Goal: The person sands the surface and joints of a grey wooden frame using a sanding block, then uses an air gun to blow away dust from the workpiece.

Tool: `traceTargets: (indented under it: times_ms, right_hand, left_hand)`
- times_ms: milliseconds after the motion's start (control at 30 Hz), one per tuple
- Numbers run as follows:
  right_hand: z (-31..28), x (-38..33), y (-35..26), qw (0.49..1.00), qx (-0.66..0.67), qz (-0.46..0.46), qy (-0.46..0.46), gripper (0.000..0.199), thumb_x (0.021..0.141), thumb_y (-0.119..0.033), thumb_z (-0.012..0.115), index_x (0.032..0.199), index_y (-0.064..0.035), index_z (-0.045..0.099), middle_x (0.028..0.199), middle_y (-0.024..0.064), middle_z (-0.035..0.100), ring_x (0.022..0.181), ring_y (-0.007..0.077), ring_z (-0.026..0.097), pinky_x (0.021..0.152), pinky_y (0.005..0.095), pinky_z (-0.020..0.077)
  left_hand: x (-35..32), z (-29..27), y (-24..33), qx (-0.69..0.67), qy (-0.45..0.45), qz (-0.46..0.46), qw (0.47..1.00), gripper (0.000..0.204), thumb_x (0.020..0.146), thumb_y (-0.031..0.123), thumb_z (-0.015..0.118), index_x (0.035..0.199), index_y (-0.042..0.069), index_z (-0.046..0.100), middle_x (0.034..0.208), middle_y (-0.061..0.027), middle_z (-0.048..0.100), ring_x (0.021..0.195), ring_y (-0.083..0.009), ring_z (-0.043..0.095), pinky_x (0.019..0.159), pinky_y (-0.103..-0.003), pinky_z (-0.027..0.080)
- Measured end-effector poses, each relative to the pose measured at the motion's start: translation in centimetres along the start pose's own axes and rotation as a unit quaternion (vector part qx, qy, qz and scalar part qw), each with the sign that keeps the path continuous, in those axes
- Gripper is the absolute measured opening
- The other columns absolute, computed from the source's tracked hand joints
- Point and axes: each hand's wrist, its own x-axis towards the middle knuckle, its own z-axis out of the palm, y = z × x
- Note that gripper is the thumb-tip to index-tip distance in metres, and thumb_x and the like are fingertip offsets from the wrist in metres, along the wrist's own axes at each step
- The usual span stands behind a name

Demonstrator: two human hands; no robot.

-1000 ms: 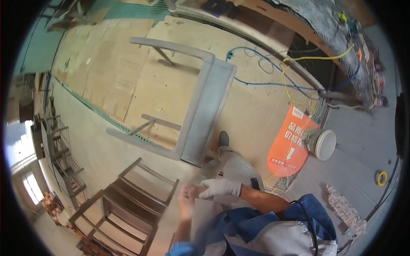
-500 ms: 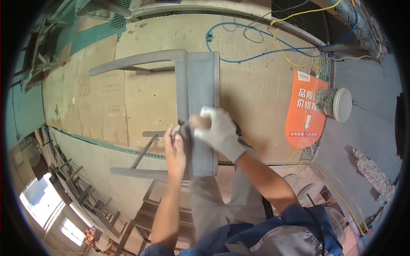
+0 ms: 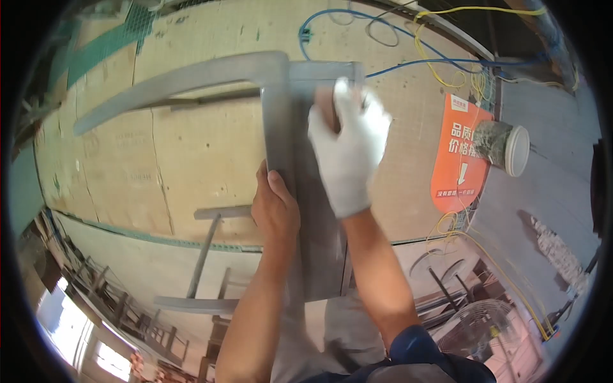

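A grey-painted chair (image 3: 276,127) lies on its side, its legs pointing left and a long flat panel (image 3: 319,255) running toward me. My left hand (image 3: 276,207), bare, is wrapped round the frame rail at the panel's left edge. In a white glove, my right hand (image 3: 351,153) presses a small reddish-brown pad (image 3: 324,108) on the panel near its far end. Motion blurs the pad, and the glove partly covers it.
Cardboard covers the worktable (image 3: 211,147) beneath the chair. Blue hose (image 3: 408,64) and yellow cord (image 3: 424,51) lie at the back right. Beside an orange sign (image 3: 456,172) rests a tipped white bucket (image 3: 516,151). A fan (image 3: 482,329) stands at the lower right.
My left hand has closed on the chair's rail. My right hand has moved away from me along the panel with the pad. The chair appears larger and shifted in view.
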Motion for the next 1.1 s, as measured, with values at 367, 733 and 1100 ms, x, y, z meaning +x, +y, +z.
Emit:
traceTargets:
  times_ms: [367,733,1100]
  right_hand:
    - [0.0,1.7,-2.2,0.992,-0.046,0.112,-0.040,0.050,0.072,-0.013,0.083,0.121,-0.0112,0.075,0.115,0.0183,0.065,0.098,0.0383,0.061,0.079,0.0456,0.0533]
    - [0.8,-0.8,-0.4,0.991,-0.057,0.105,-0.066,0.055,0.072,-0.015,0.086,0.126,-0.0143,0.075,0.123,0.0193,0.064,0.102,0.0394,0.062,0.084,0.0456,0.0548]
    - [1.4,2.7,-2.0,0.990,-0.064,0.117,-0.039,0.050,0.070,-0.019,0.086,0.119,-0.0095,0.079,0.121,0.0178,0.065,0.110,0.0339,0.064,0.091,0.0428,0.0550]
  left_hand:
    - [-0.6,-1.0,0.5,0.011,-0.066,-0.060,0.996,0.051,0.114,0.033,0.033,0.145,-0.003,0.052,0.118,-0.0293,0.069,0.106,-0.0506,0.066,0.091,-0.051,0.053]
    - [-0.7,0.2,-1.0,-0.017,-0.035,-0.007,0.999,0.050,0.110,0.029,0.040,0.151,0.003,0.047,0.129,-0.0265,0.067,0.108,-0.0471,0.069,0.086,-0.052,0.058]
    - [-0.8,-0.4,-0.2,-0.035,-0.063,-0.022,0.997,0.051,0.105,0.022,0.047,0.153,0.005,0.045,0.133,-0.0222,0.066,0.107,-0.0461,0.069,0.085,-0.051,0.058]
